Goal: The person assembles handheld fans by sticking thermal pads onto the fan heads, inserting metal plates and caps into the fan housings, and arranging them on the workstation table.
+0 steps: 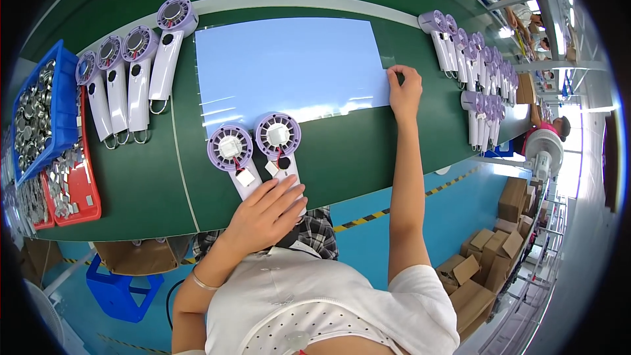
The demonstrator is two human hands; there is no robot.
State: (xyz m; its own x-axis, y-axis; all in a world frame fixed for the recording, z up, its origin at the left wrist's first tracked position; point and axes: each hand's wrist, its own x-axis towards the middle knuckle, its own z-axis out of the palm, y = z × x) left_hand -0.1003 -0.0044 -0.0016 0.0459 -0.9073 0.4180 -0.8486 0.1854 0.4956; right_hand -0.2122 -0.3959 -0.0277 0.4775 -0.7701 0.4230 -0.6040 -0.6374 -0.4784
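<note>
Two handheld fans point(230, 148) point(278, 133) with lilac rims and white handles lie side by side near the table's front edge. Their round heads show white square pieces and red wires. My left hand point(269, 213) lies across their handles, fingers stretched out, hiding the lower ends. Beyond the fans spreads a glossy pale-blue sheet point(292, 69). At its right edge is my right hand point(405, 92), thumb and forefinger pinched together. What they hold, if anything, is too small to make out.
Several similar fans point(138, 82) stand in a row at the left, and many more point(483, 69) at the right. A blue bin point(66, 102) of round metal parts and a red tray point(85, 187) sit far left. Cardboard boxes point(490, 253) and a blue stool point(125, 289) are on the floor.
</note>
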